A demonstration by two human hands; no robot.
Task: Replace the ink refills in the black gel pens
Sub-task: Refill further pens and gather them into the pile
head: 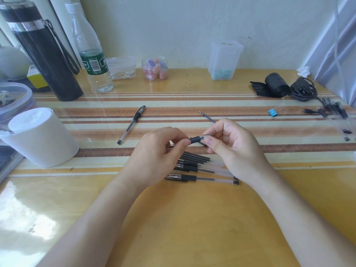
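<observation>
Black-gripped, clear-tipped slim pen [196, 140] between left hand [156, 157] and right hand [231, 149]

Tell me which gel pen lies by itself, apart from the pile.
The capped pen lying diagonally, left of the left hand. The piled pens sit bunched together; the held pen is off the table.

there's only the one camera, worn on the person's head, wide-angled, looking forward and down across the desk [192, 218] toward the back wall [173, 26]. it sits close: the left hand [154, 158] and right hand [235, 149] fill the middle, reaching in from the bottom edge.
</observation>
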